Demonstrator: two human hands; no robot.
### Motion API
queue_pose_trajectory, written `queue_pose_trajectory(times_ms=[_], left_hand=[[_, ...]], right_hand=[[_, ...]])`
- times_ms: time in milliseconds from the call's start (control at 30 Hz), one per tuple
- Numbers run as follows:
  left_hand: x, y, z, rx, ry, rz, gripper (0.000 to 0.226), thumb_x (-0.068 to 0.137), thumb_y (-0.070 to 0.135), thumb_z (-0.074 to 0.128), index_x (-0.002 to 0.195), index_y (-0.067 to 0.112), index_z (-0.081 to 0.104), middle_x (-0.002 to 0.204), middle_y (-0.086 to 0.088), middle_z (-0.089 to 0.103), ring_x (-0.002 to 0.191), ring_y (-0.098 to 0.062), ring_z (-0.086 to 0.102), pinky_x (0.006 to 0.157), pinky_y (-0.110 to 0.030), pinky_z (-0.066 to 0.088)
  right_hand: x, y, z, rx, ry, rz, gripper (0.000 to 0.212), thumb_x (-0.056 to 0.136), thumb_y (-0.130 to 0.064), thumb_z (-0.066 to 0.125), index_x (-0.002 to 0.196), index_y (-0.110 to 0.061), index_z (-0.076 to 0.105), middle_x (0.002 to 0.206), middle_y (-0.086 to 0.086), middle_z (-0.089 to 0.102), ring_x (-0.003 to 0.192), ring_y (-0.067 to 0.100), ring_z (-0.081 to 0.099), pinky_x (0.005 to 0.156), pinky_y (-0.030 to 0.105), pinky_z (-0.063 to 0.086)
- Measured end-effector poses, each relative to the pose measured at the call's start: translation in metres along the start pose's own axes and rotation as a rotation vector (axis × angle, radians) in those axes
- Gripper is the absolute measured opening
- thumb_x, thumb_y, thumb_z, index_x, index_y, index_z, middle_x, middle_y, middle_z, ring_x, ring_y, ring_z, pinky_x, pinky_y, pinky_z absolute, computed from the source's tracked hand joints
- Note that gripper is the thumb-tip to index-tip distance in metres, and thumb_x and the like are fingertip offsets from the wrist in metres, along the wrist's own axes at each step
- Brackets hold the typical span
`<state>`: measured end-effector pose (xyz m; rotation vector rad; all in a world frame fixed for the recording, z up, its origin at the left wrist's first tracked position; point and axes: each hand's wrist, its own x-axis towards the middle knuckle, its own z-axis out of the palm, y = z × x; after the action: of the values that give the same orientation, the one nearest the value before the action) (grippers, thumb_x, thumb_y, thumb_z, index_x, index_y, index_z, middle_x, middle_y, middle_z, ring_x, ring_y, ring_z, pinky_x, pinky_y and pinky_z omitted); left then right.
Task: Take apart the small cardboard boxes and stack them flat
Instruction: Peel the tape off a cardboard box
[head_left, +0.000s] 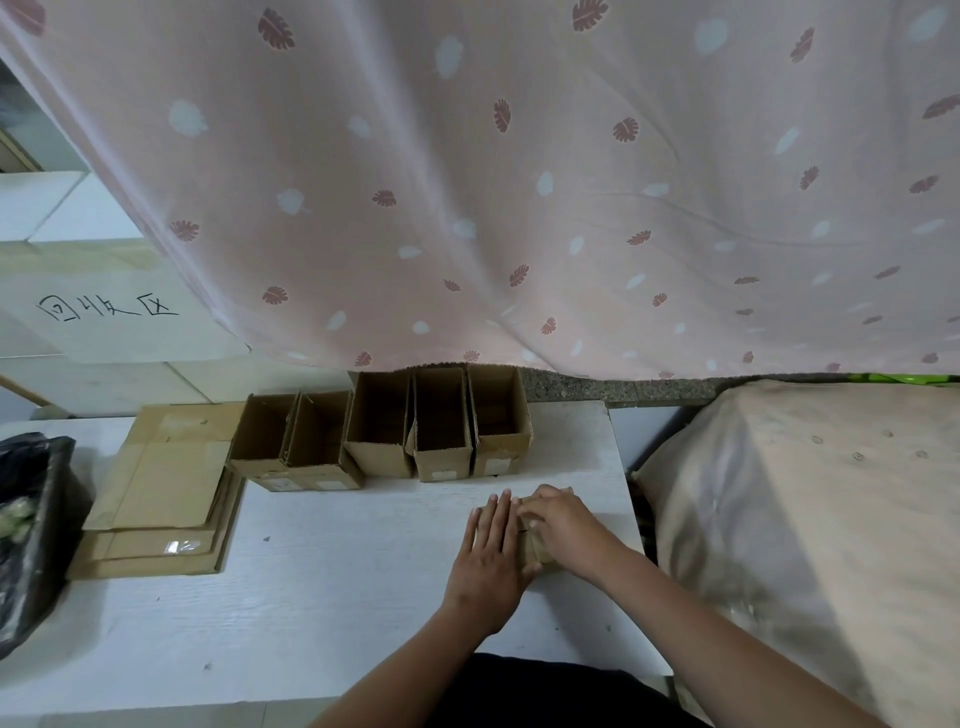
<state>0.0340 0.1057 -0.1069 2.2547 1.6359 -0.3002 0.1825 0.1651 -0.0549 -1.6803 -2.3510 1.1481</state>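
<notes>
Leaf-print curtain, black bag

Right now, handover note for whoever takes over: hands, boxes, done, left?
Left hand: flat, fingers straight, pressing the cardboard box down on the white table.
Right hand: fingers curled over the same box, which is mostly hidden.
Done: flattened cardboard stack at the table's left.
Left: five open boxes standing in a row at the far edge, plus finishing this one and moving it to the stack.

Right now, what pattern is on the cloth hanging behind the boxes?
Pale pink curtain printed with dark red and white leaves, seen in the head view.
</notes>
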Motion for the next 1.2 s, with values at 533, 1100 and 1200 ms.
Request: queue_pose_trajectory(times_ms=[533,1100,1200], left_hand=[[0.002,-0.003,0.002,-0.025,0.024,0.013,0.081,0.097,0.062,0.002,0.151,0.009,-0.027,0.159,-0.009,-0.033,0.145,-0.027,-0.034,0.118,-0.044,-0.019],[0.000,-0.008,0.002,-0.016,0.011,0.030,0.083,0.094,0.064,-0.002,0.152,0.009,-0.027,0.160,-0.009,-0.033,0.146,-0.027,-0.034,0.119,-0.044,-0.019],[0.002,-0.008,0.001,-0.020,0.013,0.027,0.084,0.094,0.064,-0.002,0.152,0.009,-0.025,0.160,-0.009,-0.032,0.145,-0.027,-0.034,0.118,-0.044,-0.021]], right_hand=[[-0.008,0.021,-0.009,-0.058,0.008,-0.006,0.021,0.093,-0.012,0.064,0.109,-0.018,0.074,0.109,-0.003,0.056,0.104,0.015,0.055,0.092,0.022,0.043],[-0.035,0.041,-0.038,0.218,0.264,0.038,0.029,0.086,-0.014,0.075,0.110,-0.030,0.073,0.077,-0.009,0.062,0.069,0.004,0.057,0.072,0.016,0.046],[-0.032,0.042,-0.039,0.175,0.265,0.071,0.007,0.086,-0.011,0.074,0.089,-0.017,0.078,0.086,-0.007,0.068,0.082,0.010,0.065,0.080,0.024,0.052]])
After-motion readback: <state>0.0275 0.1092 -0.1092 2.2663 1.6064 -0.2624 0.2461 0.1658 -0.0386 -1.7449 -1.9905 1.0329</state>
